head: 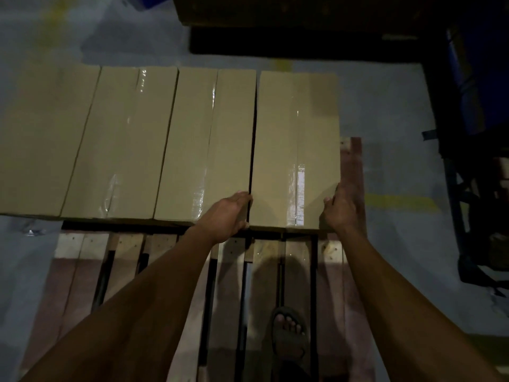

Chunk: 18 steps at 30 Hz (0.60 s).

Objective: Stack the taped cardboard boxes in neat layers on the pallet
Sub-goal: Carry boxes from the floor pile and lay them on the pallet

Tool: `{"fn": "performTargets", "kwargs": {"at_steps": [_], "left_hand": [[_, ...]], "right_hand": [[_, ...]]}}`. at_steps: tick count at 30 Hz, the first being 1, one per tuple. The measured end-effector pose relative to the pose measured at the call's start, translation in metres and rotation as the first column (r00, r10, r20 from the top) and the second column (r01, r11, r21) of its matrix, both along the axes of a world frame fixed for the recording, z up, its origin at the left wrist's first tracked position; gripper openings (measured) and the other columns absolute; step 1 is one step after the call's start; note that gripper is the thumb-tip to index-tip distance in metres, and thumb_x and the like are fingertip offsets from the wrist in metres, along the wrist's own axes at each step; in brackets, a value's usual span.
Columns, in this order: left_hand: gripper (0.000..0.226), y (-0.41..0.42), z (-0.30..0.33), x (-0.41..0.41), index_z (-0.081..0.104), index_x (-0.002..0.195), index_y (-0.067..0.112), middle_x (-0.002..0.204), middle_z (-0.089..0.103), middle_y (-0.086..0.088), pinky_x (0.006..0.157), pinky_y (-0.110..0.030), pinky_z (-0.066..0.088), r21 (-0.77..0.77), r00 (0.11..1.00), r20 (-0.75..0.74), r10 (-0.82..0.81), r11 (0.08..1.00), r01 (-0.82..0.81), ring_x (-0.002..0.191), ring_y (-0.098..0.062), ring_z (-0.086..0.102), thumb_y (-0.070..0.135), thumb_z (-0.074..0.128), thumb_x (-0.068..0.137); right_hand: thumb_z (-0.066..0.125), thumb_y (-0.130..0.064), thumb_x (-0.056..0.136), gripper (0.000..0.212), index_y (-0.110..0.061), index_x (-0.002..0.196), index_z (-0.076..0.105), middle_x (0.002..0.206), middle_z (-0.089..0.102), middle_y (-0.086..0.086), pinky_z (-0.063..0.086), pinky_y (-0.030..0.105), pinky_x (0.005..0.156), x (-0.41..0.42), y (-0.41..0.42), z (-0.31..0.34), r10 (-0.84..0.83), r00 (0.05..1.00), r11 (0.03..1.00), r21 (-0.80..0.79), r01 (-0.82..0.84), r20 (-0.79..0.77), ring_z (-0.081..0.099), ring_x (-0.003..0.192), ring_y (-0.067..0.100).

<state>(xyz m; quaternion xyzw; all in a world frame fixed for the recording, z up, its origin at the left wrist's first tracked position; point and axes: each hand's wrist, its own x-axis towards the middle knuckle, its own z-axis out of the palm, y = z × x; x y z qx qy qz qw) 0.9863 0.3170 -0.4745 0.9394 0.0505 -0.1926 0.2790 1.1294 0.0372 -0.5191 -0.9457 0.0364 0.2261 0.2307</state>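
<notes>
Going from the left, we have a row of boxes lying side by side across the far part of the pallet [327, 271]: the first box [41, 139] runs off the left edge of view, the second box [121, 142] and third box [203, 144] sit tight against their neighbours, each with a shiny tape strip along its top seam. A narrow dark gap separates the third from the fourth box [294, 150], the one we are handling at the right end of the row. Our left hand [230, 213] grips its near left corner, fingers going into that gap and the thumb at the near edge. Our right hand [340, 208] lies flat against its right side near the front corner, fingers straight and pressing rather than curled. The box appears to rest on the pallet already, so we judge this step to be squaring it up and closing the gap. As for progress, one row of the first layer looks nearly done; the near slats are bare, with our sandalled foot [289, 334] standing on them. So we reckon at least one more row is needed to fill this layer, and any upper layers are not begun. Whether more boxes wait nearby we cannot tell; the dark shapes beyond are too dim to read.
</notes>
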Motion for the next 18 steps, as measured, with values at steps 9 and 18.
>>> {"fn": "performTargets", "kwargs": {"at_steps": [9, 18], "left_hand": [[0.056, 0.028, 0.126, -0.06, 0.049, 0.149, 0.013, 0.152, 0.052, -0.009, 0.111, -0.033, 0.039, 0.008, 0.979, 0.089, 0.185, 0.982, -0.187, 0.135, -0.028, 0.052, 0.022, 0.07, 0.098], [0.054, 0.09, 0.311, -0.223, 0.054, 0.147, 0.012, 0.144, 0.056, -0.01, 0.106, -0.035, 0.045, -0.065, 0.884, 0.218, 0.414, 0.91, -0.41, 0.126, -0.029, 0.057, 0.038, 0.066, 0.101]], "right_hand": [[0.051, -0.018, 0.108, 0.041, -0.009, 0.148, 0.05, 0.152, 0.047, 0.014, 0.036, 0.032, 0.11, -0.113, 0.045, 0.122, 0.11, 0.992, 0.966, 0.227, -0.123, 0.069, 0.046, 0.138, 0.032], [0.051, -0.034, 0.108, 0.046, -0.015, 0.15, 0.048, 0.148, 0.05, 0.013, 0.036, 0.03, 0.107, -0.245, 0.141, 0.322, 0.256, 0.941, 0.887, 0.335, -0.32, 0.221, 0.049, 0.134, 0.029]]}}
